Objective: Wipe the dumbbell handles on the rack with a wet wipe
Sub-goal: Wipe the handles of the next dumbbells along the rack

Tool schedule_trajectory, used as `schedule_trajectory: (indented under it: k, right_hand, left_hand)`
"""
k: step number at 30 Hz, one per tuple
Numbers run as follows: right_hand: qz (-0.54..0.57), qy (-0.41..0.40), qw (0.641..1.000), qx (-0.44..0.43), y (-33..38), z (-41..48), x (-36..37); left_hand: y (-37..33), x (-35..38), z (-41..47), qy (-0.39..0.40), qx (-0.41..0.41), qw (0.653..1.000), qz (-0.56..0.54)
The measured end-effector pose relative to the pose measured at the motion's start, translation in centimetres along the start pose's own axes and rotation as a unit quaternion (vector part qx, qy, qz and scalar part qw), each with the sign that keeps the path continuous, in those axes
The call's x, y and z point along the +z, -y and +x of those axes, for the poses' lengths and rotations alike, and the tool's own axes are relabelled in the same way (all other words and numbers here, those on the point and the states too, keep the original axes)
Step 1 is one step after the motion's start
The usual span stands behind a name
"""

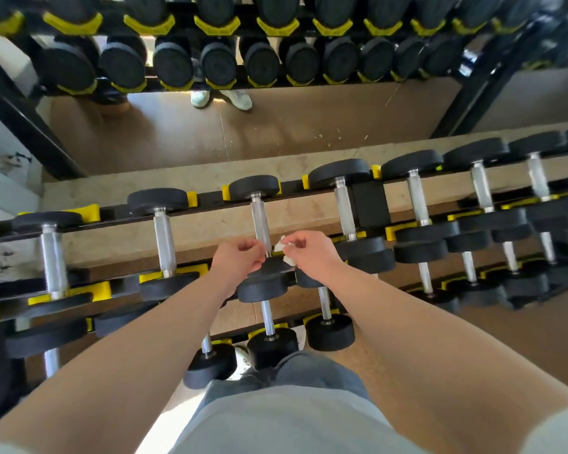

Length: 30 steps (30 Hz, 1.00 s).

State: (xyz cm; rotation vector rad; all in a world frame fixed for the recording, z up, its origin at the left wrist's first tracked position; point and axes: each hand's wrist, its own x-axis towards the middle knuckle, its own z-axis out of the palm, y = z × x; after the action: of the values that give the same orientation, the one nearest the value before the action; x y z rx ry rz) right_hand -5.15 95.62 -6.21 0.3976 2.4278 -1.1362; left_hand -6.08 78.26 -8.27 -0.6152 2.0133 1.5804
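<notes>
Dumbbell handle (pixel 259 221) at the middle of the rack's (pixel 210 204) top tier is the one between the hands. It is a knurled steel bar lying in yellow cradles (pixel 191 198). Its long axis runs front to back, away from the person, with one black head at the far rail and the other at the near rail.

The right hand (pixel 312 253) pinches a crumpled wet wipe (pixel 281 246) just beside the near end of the bar. The left hand (pixel 240 260) has its fingers curled, close on the other side. Whether it grips the bar or the wipe cannot be told.

Neighbouring handles (pixel 164 240) lie parallel on either side, well apart, with open gaps between the bars. A black rack bracket (pixel 369 201) stands right of the next bar. Lower-tier dumbbells (pixel 268 316) jut out beneath the forearms, near the person's legs. Behind the rack a mirror (pixel 276 132) meets the floor.
</notes>
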Motion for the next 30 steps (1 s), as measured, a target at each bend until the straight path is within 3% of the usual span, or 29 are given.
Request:
schedule_trajectory:
  k: [8,13,20,25,30]
  right_hand:
    - [0.005,-0.032,0.999,0.003,-1.7,-0.8,-5.7]
    - [0.017,-0.037,0.999,-0.002,-3.7,1.1,-10.1]
    - [-0.010,0.018,0.999,-0.030,-6.6,6.3,-15.7]
    - [-0.011,0.053,0.998,-0.025,-8.5,10.1,-17.7]
    - [-0.002,0.059,0.998,-0.011,-10.0,12.4,-17.5]
  left_hand:
    - [-3.3,5.4,0.2,0.063,0.033,0.997,0.002]
    - [-5.4,10.4,1.4,0.058,0.037,0.996,0.050]
    - [-7.3,15.5,4.1,-0.016,-0.014,0.994,0.110]
    - [-8.3,17.5,5.7,-0.078,-0.086,0.991,0.072]
    - [-7.6,18.6,5.9,-0.103,-0.088,0.990,0.044]
